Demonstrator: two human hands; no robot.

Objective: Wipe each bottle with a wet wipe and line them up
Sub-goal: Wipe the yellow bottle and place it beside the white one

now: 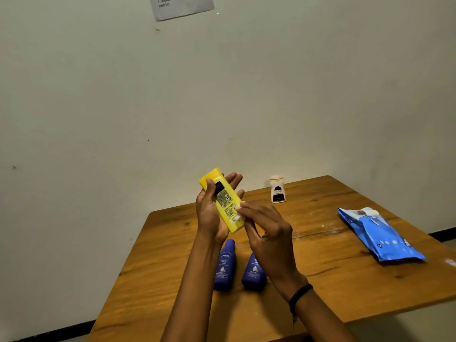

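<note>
My left hand (209,213) holds a yellow bottle (225,201) tilted in the air above the table, cap toward the wall, label side facing me. My right hand (266,233) presses a small white wet wipe (238,213) against the lower part of that bottle; most of the wipe is hidden under the fingers. Two dark blue Nivea bottles (224,265) (254,272) stand side by side on the wooden table (345,280) below my hands. A small white bottle (277,190) with a dark label stands near the table's far edge.
A blue pack of wet wipes (380,235) lies on the right side of the table, flap open with a wipe poking out. The table stands against a pale wall; a printed sheet (182,6) hangs high on it. White smears mark the tabletop near the pack.
</note>
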